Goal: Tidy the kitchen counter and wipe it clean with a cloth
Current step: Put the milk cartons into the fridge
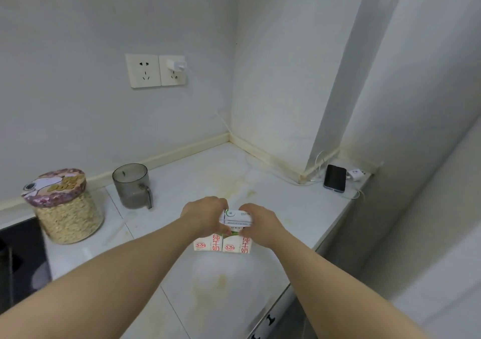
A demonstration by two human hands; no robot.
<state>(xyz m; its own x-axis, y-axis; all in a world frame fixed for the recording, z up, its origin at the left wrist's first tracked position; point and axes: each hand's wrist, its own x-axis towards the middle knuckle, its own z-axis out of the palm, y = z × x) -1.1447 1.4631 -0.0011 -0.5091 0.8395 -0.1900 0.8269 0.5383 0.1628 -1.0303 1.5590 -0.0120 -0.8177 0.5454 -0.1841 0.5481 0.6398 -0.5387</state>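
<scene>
Two small milk cartons (230, 246) stand upright and pressed side by side at the middle of the counter (208, 172), a little toward its front edge; whether their bottoms touch the surface cannot be told. They are white with red Chinese characters and a red "3.3g" mark on each front, and the left hand (205, 213) and the right hand (260, 224) grip them together from both sides at the top. The counter is a pale, marble-like top with yellowish stains behind the cartons and in front of them.
</scene>
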